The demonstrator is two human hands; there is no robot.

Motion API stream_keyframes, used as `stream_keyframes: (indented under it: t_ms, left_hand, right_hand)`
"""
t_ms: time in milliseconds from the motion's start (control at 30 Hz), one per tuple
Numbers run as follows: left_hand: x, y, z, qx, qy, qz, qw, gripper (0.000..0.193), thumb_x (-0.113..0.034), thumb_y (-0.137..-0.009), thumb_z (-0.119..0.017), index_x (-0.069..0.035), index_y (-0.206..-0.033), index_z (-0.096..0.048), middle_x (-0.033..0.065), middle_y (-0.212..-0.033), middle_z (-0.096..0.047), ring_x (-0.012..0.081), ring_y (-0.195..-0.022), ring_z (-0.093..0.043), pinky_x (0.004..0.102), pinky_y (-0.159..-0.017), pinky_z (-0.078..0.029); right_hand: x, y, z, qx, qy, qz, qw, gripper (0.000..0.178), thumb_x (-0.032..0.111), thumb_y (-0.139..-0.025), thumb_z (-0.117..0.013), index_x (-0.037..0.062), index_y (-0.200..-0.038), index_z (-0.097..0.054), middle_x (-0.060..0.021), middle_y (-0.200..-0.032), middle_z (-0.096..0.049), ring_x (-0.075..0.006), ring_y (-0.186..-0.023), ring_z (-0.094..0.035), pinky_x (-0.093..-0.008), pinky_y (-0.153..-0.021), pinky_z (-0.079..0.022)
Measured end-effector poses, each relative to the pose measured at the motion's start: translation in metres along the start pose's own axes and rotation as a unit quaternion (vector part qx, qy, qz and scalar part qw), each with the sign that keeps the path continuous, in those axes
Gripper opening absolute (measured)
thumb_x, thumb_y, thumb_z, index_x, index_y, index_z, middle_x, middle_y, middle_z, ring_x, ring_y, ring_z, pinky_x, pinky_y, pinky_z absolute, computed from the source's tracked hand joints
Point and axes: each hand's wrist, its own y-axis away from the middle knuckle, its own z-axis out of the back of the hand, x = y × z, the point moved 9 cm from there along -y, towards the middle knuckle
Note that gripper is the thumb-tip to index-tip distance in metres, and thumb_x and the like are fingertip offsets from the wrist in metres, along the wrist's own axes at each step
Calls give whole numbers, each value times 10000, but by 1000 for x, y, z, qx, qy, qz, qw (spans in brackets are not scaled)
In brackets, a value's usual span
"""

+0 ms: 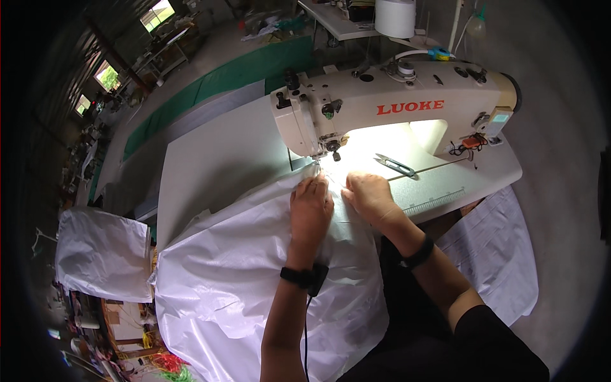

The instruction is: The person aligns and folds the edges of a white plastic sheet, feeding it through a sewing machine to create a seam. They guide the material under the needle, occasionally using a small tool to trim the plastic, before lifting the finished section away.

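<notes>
A white woven plastic sheet spreads in folds over the table and hangs down toward me. Its far edge runs up to the needle area of a white sewing machine. My left hand is on the sheet just in front of the presser foot, its fingers bent together over a gathered fold. To its right, my right hand is closed in a pinch at the sheet's edge; the fingertips are partly hidden and washed out by the lamp. Black bands circle both wrists. Thread snips lie on the machine bed beyond my right hand.
The pale sewing table extends to the left. A cone of white thread stands behind the machine. Another white sheet hangs at the right, and a white bag sits at the left. A black cable runs beside my left forearm.
</notes>
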Motion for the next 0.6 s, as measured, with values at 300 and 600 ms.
stream_keyframes:
  t_ms: [300, 600]
  left_hand:
    - [1, 1, 0, 3, -2, -5, 1000, 382, -100, -826, -638, -17, -1198, -612, 127, -1173, -663, 281, -1167, -562, 408, -1000, -438]
    - [-1, 3, -3, 10, -31, -4, 999, 473, -167, -814, -648, -31, -1260, -567, 126, -1237, -594, 282, -1172, -543, 421, -1003, -425]
  right_hand:
    - [-9, 24, 0, 64, -283, -49, 956, 359, 296, -854, -685, 8, -1066, -659, -179, -860, -699, -339, -827, -679, -402, -751, -536]
    - [30, 34, 18, -62, -138, 81, 985, 198, 174, -912, -587, 79, -1070, -658, -151, -838, -703, -332, -776, -682, -415, -675, -535]
